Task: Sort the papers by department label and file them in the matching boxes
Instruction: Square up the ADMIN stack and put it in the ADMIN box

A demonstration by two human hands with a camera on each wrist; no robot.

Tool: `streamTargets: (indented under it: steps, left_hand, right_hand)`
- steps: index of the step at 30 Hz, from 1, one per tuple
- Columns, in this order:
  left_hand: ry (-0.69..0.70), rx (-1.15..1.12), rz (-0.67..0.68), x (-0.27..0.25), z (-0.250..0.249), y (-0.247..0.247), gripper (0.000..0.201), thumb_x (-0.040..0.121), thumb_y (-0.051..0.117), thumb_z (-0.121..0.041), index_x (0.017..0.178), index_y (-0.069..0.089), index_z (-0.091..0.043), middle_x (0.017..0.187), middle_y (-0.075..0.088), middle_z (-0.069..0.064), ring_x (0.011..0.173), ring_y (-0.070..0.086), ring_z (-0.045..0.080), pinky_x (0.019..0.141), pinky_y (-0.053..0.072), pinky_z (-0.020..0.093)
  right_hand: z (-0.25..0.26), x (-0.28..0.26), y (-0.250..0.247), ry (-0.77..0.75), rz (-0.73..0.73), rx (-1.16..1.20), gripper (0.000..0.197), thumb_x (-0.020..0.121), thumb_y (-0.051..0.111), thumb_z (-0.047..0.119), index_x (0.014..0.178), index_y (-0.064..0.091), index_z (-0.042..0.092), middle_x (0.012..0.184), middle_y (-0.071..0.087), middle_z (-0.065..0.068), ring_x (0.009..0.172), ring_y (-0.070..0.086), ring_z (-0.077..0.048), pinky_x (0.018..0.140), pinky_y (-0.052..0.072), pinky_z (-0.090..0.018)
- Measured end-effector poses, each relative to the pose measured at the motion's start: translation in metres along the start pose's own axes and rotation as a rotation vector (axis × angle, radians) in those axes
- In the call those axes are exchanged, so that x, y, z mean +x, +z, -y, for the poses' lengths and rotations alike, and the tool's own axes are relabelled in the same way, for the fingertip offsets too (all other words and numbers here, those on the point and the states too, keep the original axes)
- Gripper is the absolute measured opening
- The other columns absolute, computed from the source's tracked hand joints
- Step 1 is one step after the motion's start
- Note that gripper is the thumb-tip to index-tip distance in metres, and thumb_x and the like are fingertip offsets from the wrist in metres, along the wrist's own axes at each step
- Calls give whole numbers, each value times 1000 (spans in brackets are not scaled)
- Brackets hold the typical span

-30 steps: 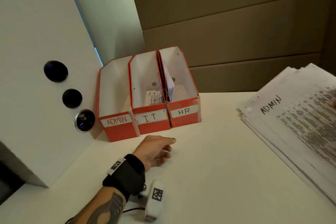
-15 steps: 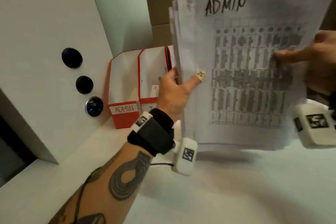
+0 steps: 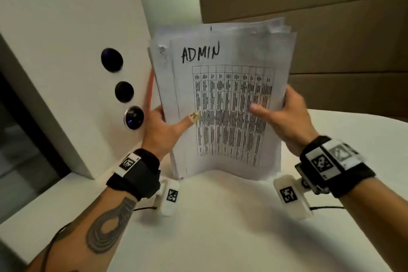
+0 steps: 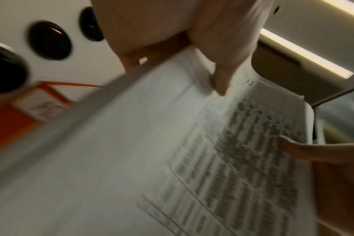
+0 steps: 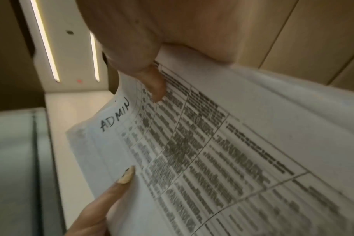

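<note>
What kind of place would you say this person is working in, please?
Probably an office filing corner: both hands hold a stack of printed papers headed ADMIN upright on a white desk, an orange file box stands behind, and ceiling strip lights run overhead.

Top sheet of the paper stack point(image 3: 223, 104) — handwritten "ADMIN".

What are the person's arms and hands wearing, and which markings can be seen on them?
Each wrist carries a black strap with a white square-code tag and a white camera block below, on a thin black cable. The left forearm is bare with a dark tattoo of nested loops. The left hand has a long patterned thumbnail. The right hand shows no rings.
</note>
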State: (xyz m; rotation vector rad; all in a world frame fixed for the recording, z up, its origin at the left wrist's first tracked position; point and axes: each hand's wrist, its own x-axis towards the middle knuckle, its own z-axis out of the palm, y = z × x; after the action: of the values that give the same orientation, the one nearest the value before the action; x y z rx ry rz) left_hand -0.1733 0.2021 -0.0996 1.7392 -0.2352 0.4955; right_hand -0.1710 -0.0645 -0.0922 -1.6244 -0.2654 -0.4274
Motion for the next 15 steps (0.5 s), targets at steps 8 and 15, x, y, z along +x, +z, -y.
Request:
streamTargets:
  steps: [8,15]
  left_hand:
    - [-70,-30,-40,6,16,12,54,62,99,-53,107,75,-37,107,80,-8,106,76,19,101,58,51]
    - [-93,-175,30,16,15,0,61,68,98,-35,116,73,-7,116,80,10,110,76,31,102,57,58]
  right_hand:
    - [-22,3,10,40,68,69,37,93,71,2,125,62,18,122,73,1,112,72,-14,102,56,-44]
    - [-25,11,-11,64,47,173,46,90,71,-4,132,59,9,125,73,-9,116,71,-29,104,54,-56]
